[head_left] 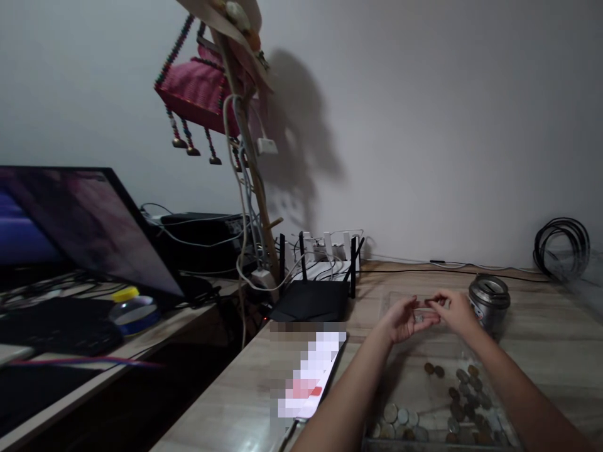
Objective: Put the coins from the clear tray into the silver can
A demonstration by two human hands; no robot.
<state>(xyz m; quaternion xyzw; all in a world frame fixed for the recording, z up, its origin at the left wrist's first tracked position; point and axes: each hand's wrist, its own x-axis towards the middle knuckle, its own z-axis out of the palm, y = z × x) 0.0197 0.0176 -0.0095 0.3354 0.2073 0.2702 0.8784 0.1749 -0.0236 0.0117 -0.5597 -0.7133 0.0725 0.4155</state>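
Observation:
My left hand [404,321] is turned palm up over the far part of a clear plastic tray [438,444], fingers stretched to the right. A small silvery coin [418,319] seems to rest on its fingers. Just above those fingers, my right hand [456,310] pinches a small dark piece that looks like a coin [428,303]. Below my hands, loose silver coins [402,417] lie at the tray's near left, and brown and grey coins [468,402] are spread at the right. Beside my right hand stands a silver can [490,302] with a slot in its lid.
A lit phone [320,376] lies left of my left forearm. Behind it sit a black router [311,300] and tangled cables. A coil of black cable [560,248] is at the far right. On the left desk are a monitor [117,232] and a yellow-lidded jar [134,314].

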